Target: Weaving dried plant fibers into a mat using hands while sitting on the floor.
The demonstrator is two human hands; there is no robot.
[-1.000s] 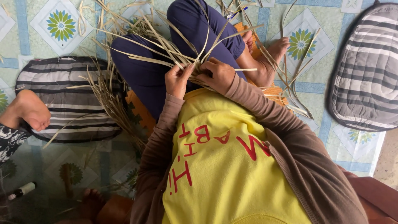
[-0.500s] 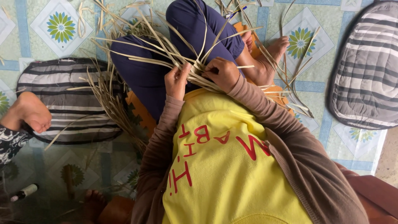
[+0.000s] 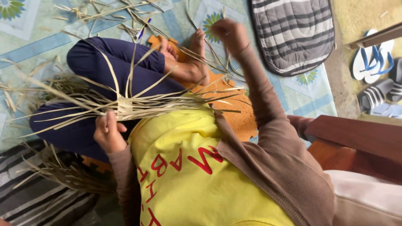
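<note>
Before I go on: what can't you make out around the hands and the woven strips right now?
Head view only:
- Right hand: motion-blurred, so its grip is unclear.
- Left hand: its fingertips are hidden behind the woven strips.
- Near edge of the weave: hidden by the yellow shirt.
- Striped cushion: cut off by the frame edge.

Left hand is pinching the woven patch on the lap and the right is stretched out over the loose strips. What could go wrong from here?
1. The left hand holds the woven patch only at one edge; if the fingers slip, the crossings may loosen.
2. The right hand is raised far from the patch among long strips; a hard pull could drag others out or snap one.
3. Loose strips fan over the lap and the mat, so picking the wrong one seems easy.
</note>
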